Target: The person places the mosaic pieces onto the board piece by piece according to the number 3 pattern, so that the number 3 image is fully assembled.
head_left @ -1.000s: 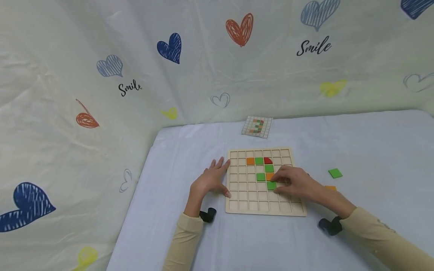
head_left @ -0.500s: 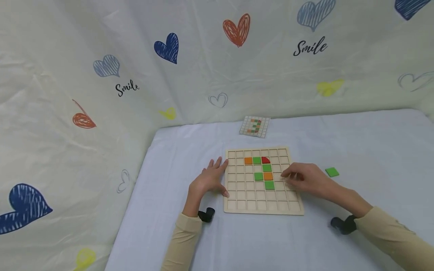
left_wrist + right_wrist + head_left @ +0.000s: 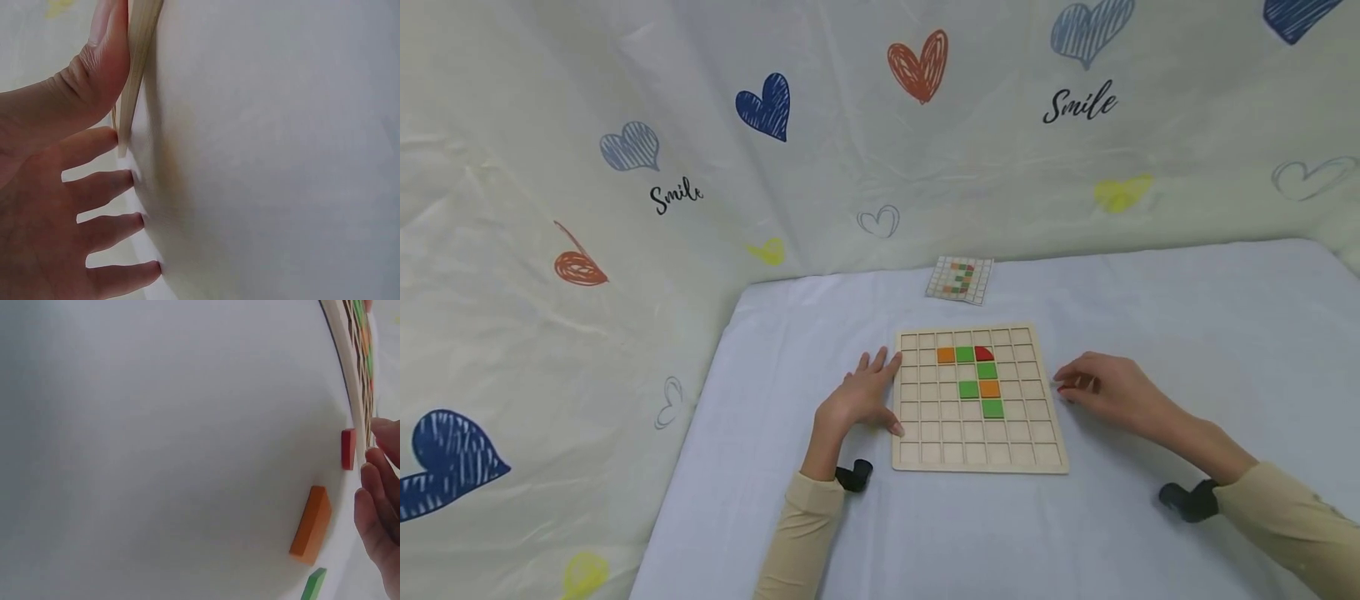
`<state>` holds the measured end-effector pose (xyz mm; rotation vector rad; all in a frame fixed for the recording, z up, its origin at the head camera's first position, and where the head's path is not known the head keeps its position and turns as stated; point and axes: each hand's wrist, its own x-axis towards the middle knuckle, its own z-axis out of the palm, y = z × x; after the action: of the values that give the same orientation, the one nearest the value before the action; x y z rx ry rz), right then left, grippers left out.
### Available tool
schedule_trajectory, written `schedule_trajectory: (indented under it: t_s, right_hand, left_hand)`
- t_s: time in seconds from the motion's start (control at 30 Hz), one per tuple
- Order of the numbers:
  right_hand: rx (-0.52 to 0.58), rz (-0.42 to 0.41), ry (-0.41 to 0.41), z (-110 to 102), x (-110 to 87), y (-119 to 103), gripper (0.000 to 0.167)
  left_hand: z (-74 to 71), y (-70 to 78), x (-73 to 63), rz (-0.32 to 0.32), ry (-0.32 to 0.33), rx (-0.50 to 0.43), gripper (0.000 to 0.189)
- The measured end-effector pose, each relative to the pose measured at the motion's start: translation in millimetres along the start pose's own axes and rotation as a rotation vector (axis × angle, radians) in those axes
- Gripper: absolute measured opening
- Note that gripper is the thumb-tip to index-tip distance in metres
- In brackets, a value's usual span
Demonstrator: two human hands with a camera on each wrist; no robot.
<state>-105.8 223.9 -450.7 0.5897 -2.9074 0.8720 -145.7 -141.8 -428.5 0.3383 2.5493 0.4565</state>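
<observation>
red tile: the small flat red tile (image 3: 348,450) lies on the white cloth (image 3: 156,456), just beside the right hand's fingertips and close to the board's right edge.
right hand: the right hand (image 3: 1116,387) has its fingers loosely bent, with nothing seen between them; contact with the red tile cannot be told.
left hand: the left hand (image 3: 853,398) spreads thumb and fingers against the left edge of the pale wooden grid board (image 3: 979,469), steadying rather than grasping it.
tile handling: likely light, stiff, smooth enough to slide on cloth and hardly fragile; opposite edges, between thumb and forefinger, look the best hold.
board handling: probably rigid, light enough to shift under a push; the rim is the place to brace.
red tile's direction: its visible edge runs roughly along the board's right edge; its outline is too foreshortened to give a sure long axis.
board's direction: nearly square, no clear long axis; its sides run away from the person, between the two hands.
neighbours: the flat orange tile (image 3: 310,526) lies slantwise near the right hand, the flat green tile (image 3: 314,585) beyond it.
</observation>
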Motion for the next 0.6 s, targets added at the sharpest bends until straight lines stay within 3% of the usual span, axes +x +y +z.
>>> schedule_trajectory:
  t_s: [0.4,0.6]
  right_hand:
    - [-0.005,0.133,-0.007,4.6,-1.6,8.8,0.027]
    - [0.025,0.159,-0.034,4.9,-0.6,6.9,0.02]
  left_hand:
    - [-0.8,-1.7,0.1,0.005,0.0,-0.004,0.122]
    - [0.4,-1.9,0.1,0.009,-0.005,-0.007,0.12]
